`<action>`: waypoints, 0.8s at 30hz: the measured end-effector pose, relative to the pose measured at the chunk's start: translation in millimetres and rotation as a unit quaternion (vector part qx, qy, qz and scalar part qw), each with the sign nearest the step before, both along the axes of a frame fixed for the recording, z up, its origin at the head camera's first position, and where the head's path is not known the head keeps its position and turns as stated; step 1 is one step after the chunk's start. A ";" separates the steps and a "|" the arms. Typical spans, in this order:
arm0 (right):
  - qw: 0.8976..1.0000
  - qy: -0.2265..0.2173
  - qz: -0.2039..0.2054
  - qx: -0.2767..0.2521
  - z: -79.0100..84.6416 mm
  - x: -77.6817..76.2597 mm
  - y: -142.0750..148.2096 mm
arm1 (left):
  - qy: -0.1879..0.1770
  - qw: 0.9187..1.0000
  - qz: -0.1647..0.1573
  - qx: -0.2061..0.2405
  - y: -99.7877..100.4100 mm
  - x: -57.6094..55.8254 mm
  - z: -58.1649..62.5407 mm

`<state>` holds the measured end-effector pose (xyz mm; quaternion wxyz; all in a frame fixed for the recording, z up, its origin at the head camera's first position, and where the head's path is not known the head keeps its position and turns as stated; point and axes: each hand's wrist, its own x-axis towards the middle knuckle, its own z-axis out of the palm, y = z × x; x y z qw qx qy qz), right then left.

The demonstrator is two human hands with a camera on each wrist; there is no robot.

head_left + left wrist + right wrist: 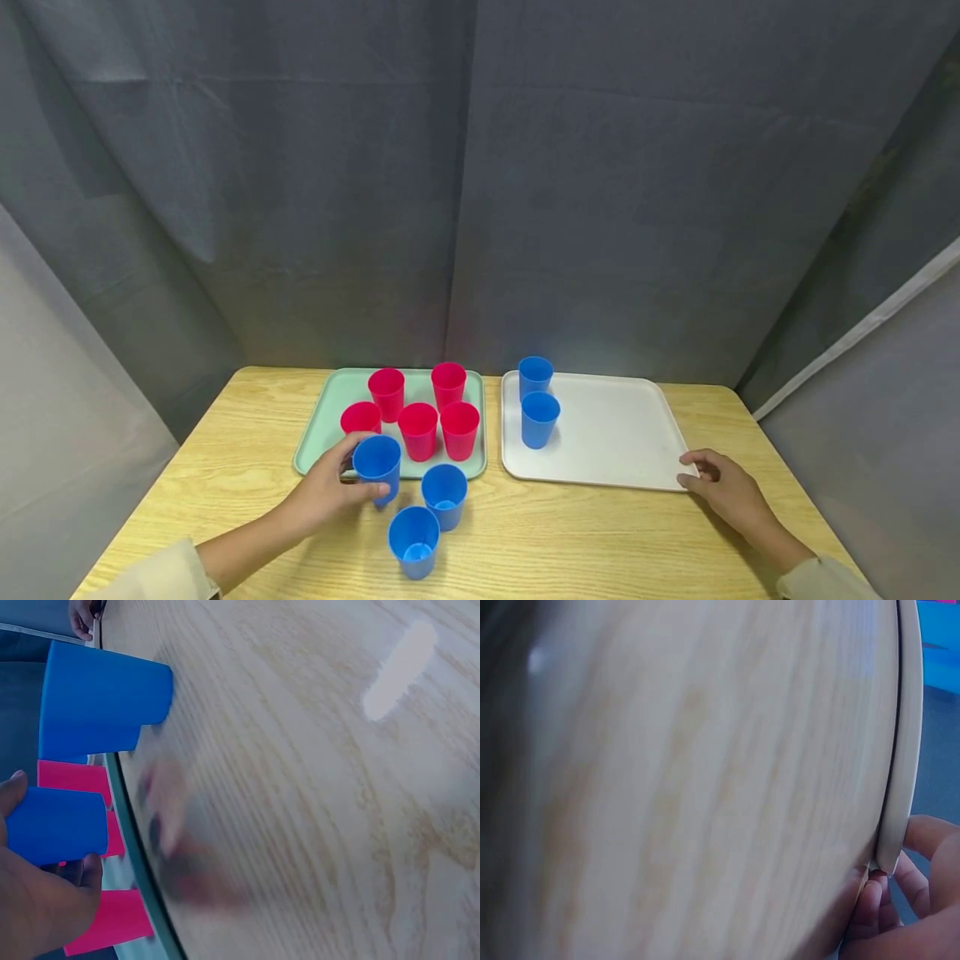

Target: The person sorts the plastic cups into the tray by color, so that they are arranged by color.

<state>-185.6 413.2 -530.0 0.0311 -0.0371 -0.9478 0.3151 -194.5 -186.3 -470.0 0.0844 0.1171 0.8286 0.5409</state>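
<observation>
My left hand (330,486) grips a blue cup (377,467), fingers and thumb wrapped round its sides. The cup is upright just in front of the green tray, seemingly a little above the table in the left wrist view. To its right stand two more blue cups, one nearer (414,542) and one farther (444,497). My right hand (731,492) holds the front right corner of the white tray (615,433) between thumb and fingers. On that tray's left side are two blue cups, a front one (540,419) and a back one (535,377).
Several red cups (417,431) stand upright on the green tray (318,442) at the back left. Both trays lie on a wooden table (570,542). A grey curtain (600,208) hangs behind the table's back edge, and pale panels flank both sides.
</observation>
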 end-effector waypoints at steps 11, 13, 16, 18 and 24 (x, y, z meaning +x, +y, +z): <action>1.000 -0.001 0.002 -0.002 1.9 0.6 0.4 | 0.019 0.999 -0.027 0.005 9.1 2.4 33.1; 1.000 -0.001 0.003 -0.001 1.9 0.6 0.5 | 0.020 0.999 -0.027 0.007 12.1 2.3 41.7; 1.000 0.001 0.002 0.001 1.5 0.1 0.7 | 0.020 1.000 -0.023 0.007 17.2 1.0 53.0; 1.000 0.004 0.002 0.003 1.2 -0.2 0.8 | 0.021 1.000 -0.023 0.005 21.1 -0.5 59.1; 1.000 0.006 0.000 0.005 0.4 0.2 -0.3 | 0.025 0.999 -0.038 -0.003 36.0 -6.8 71.9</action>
